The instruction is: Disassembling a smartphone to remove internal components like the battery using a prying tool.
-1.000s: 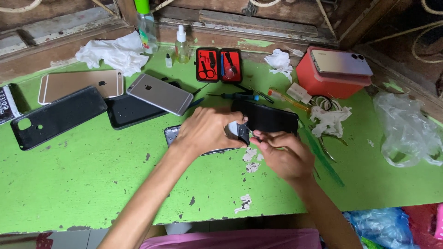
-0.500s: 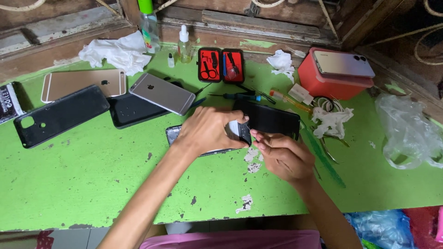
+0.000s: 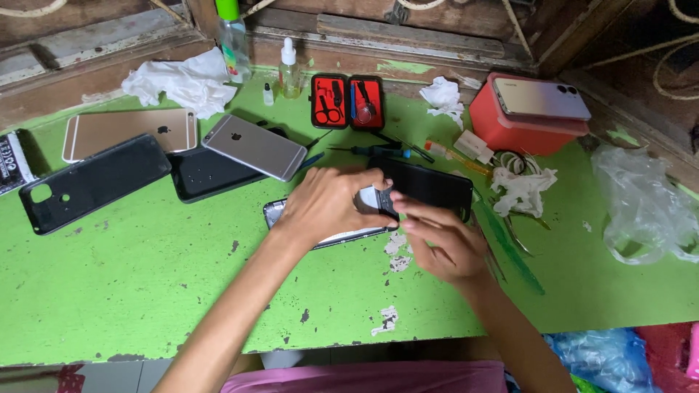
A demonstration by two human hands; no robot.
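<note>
My left hand (image 3: 328, 205) lies over an opened phone (image 3: 275, 213) on the green table (image 3: 145, 276), pressing it down, fingers curled over its right end. My right hand (image 3: 440, 240) meets it there, fingertips pinched on a small part (image 3: 377, 199) at the phone's end. What exactly the fingers hold is hidden. A black phone back cover (image 3: 433, 188) lies just behind both hands.
Left: a silver phone (image 3: 253, 147), a gold phone (image 3: 129, 132), a black cover (image 3: 91, 182) and a dark panel (image 3: 207, 175). At the back: an open red tool case (image 3: 347, 100), bottles (image 3: 289, 69), tissues (image 3: 178, 81). Right: a red box (image 3: 524, 124) bearing a phone, a plastic bag (image 3: 644, 207), tweezers.
My hands stay in the same place on the opened phone. The right hand's fingers have shifted slightly at the phone's end. Nothing else has moved.
</note>
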